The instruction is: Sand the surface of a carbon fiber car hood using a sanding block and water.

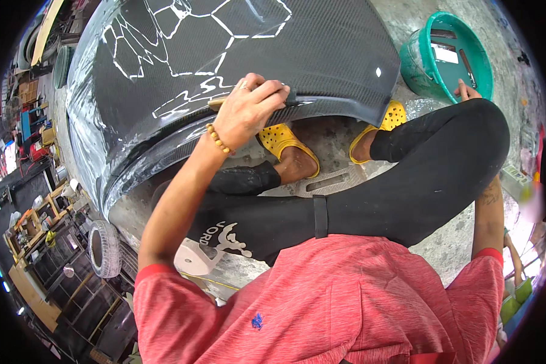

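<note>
A glossy black carbon-fibre car hood (321, 67) lies in front of me, with white reflections across its surface. Near its closest edge, my left hand (249, 109), wearing a beaded bracelet, is closed over a flat sanding pad (214, 104). Only the pad's tan end shows left of the hand and a dark end to the right; the rest is covered by my fingers. My right hand (465, 92) is at the near rim of a green bucket (415, 70), partly hidden by my knee. Its visible fingers are stretched out, and nothing shows in them.
Greyish water with dark strips (466, 65) is in the bucket. Wet, milky streaks cover the hood's left side. My feet, in yellow clogs (286, 145), are under the hood's edge. A tire (105, 249) and cluttered shelving (54, 267) stand to the left.
</note>
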A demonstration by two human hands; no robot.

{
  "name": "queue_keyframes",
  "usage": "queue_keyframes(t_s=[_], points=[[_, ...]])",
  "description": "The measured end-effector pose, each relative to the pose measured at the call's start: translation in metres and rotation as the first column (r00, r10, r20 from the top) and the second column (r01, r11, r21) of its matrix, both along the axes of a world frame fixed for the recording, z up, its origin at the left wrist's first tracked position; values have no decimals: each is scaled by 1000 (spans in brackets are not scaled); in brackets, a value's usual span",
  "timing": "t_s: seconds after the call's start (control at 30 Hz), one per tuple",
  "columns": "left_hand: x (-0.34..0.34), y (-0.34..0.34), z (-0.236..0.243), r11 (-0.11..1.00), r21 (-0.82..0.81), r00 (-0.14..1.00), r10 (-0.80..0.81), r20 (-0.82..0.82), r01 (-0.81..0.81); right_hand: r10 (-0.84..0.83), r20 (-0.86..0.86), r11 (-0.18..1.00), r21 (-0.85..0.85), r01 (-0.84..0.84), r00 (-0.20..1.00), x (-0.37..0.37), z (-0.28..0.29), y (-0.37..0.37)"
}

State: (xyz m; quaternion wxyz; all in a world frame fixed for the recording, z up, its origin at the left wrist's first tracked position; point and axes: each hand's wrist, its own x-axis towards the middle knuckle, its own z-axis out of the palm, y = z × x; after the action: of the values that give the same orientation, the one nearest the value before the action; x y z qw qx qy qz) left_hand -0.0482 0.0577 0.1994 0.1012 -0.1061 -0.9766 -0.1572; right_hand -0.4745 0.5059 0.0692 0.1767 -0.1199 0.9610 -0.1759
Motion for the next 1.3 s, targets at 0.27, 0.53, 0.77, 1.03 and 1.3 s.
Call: queue_keyframes(t_s=[0.27, 0.53, 0.77, 1.03, 1.3], points=[[46, -25, 11, 992, -46, 993, 113, -11, -114, 58, -48, 995, -74, -62, 997, -1, 2, 11], [52, -27, 7, 976, -1, 976, 217, -8, -217, 59, -35, 991, -120, -63, 998, -27, -13, 9], [-22, 14, -15, 995, 74, 995, 69, -72, -63, 58, -20, 982, -178, -61, 998, -12, -7, -18], [-13, 17, -6, 992, 102, 997, 74, -15, -73, -28, -12, 982, -185, 26, 1000, 54, 37, -12], [1, -16, -7, 992, 127, 1000, -8, 1, 8, 20, -98, 1000, 26, -18, 995, 41, 30, -20]])
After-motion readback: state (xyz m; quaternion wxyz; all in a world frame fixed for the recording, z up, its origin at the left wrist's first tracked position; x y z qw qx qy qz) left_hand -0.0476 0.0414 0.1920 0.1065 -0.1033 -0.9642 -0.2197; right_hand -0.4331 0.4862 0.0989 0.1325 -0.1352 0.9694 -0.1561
